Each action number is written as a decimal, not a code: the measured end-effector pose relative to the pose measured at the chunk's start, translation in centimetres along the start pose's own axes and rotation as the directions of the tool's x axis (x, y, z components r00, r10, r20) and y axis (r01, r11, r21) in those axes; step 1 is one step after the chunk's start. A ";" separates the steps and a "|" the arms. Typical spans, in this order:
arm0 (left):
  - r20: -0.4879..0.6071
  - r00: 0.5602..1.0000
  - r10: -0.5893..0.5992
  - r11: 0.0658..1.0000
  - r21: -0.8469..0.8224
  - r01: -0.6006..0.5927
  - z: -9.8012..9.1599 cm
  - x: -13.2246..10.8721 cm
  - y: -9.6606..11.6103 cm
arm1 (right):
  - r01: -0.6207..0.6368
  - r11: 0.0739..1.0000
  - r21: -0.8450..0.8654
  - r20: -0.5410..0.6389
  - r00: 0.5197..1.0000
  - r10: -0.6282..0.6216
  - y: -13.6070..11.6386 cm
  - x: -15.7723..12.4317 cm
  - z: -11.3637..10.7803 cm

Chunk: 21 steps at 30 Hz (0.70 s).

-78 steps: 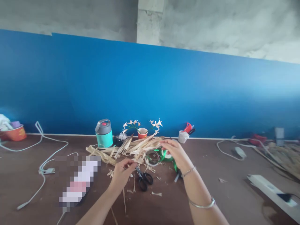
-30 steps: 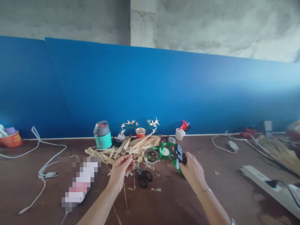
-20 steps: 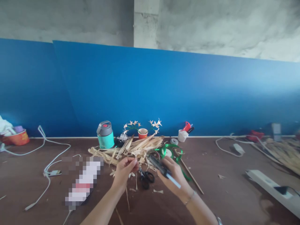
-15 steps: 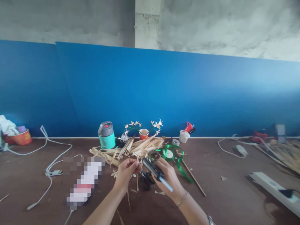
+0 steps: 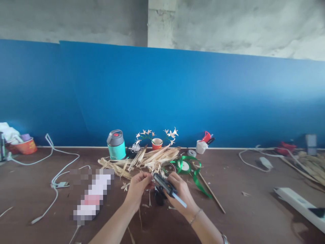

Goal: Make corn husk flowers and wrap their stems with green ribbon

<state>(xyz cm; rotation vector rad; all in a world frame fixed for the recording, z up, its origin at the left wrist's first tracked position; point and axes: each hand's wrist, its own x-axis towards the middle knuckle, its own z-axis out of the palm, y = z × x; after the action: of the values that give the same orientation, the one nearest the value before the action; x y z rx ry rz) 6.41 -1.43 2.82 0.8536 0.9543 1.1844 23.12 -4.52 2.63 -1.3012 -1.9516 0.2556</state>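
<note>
My right hand [image 5: 179, 191] is wrapped round a dark hot glue gun [image 5: 164, 184], with a pale glue stick [image 5: 179, 200] poking out of its back end. The gun's nozzle points away and to the left, close to the fingertips of my left hand [image 5: 139, 187]. Those fingers are pinched together; what sits between them is too small to make out. Beneath the hands lie black-handled scissors [image 5: 159, 197], partly hidden by the gun. Dried corn husks [image 5: 159, 158] are heaped just beyond. A small husk flower [image 5: 125, 186] lies left of my left hand.
Behind the husks stand a red paper cup [image 5: 157, 146] with flower stems and a turquoise flask [image 5: 117, 149]. Green ribbon [image 5: 200, 185] and a thin stick [image 5: 212, 195] lie at right. White cables [image 5: 57, 176] run along the left; a power strip [image 5: 299, 206] lies far right.
The glue gun's nozzle and my left fingertips have come slightly closer together. The whole view has shifted a little; both hands keep their grips.
</note>
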 end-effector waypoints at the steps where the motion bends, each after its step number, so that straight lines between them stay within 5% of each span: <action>1: 0.002 1.000 -0.005 1.000 -0.004 0.005 0.0 0.0 0.0 | -0.002 1.000 0.002 0.001 1.000 0.002 0.0 0.0 0.0; 21: 0.023 0.999 -0.031 0.999 -0.007 0.031 0.0 -0.2 0.0 | -0.026 1.000 0.004 -0.014 1.000 0.026 0.1 0.1 0.1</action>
<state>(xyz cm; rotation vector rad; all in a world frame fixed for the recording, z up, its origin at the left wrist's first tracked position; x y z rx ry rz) 6.41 -1.60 2.88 0.8418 0.9413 1.1485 23.13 -4.37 2.54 -1.3232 -1.9223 0.2622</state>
